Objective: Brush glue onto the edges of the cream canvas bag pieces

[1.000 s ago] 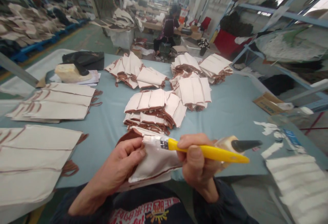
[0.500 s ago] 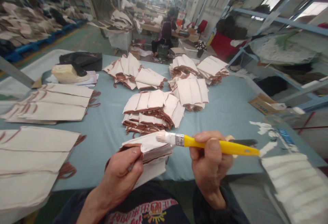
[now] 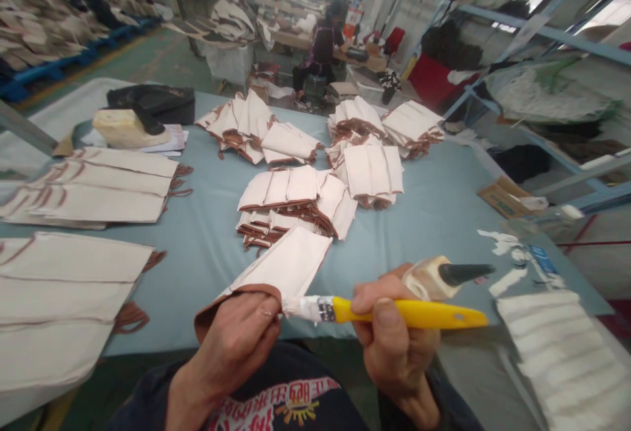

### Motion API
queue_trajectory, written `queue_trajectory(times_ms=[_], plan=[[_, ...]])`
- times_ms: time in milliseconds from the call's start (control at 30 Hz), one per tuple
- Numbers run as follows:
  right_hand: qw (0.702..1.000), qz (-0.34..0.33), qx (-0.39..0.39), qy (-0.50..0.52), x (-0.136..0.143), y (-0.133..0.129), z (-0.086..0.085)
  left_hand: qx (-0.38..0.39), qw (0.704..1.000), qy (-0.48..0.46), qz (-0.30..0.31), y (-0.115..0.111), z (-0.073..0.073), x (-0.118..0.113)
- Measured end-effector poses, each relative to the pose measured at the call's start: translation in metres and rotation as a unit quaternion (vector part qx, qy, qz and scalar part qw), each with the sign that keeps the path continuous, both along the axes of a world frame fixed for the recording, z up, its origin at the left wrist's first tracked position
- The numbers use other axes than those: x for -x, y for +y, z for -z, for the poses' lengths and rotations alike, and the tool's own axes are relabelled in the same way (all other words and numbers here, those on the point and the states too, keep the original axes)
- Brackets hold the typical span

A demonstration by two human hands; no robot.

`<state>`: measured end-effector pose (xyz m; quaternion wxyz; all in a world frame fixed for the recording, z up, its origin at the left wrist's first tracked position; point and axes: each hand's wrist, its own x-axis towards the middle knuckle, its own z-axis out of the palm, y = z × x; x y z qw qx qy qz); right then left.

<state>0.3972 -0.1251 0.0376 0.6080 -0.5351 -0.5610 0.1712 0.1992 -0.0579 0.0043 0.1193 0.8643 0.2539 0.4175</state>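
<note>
Yellow-handled flat brush [image 3: 424, 313] pinched in right hand [image 3: 394, 342]; brown-edged cream fabric piece [image 3: 288, 261] clamped in closed left hand [image 3: 239, 338], beside white-coated bristles [image 3: 298, 307]. Fabric face may be smeared if bristles are overloaded.

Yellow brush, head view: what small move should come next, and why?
Probably a short stroke of the yellow brush along the brown edge: its whitened bristles sit at that edge by the left fingertips, the left hand pinches the cream piece, and the right hand grips the handle.
</note>
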Motion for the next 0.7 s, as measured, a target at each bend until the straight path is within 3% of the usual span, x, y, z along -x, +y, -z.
queue_trajectory(times_ms=[233, 367, 500, 700], plan=[[0.999, -0.019, -0.012, 0.028, 0.001, 0.008, -0.007, 0.024, 1.0, -0.01, -0.003, -0.001, 0.001, -0.002], [0.998, 0.015, -0.033, 0.054, 0.003, 0.008, -0.005, 0.037, 0.999, -0.02, 0.006, -0.001, 0.004, -0.004], [0.998, -0.031, -0.01, 0.048, 0.007, 0.006, -0.002, 0.039, 0.999, -0.025, 0.012, 0.0, 0.008, -0.004], [0.99, 0.054, -0.05, 0.12, 0.0, 0.027, -0.009, 0.059, 0.998, -0.029, -0.006, 0.004, 0.008, -0.005]])
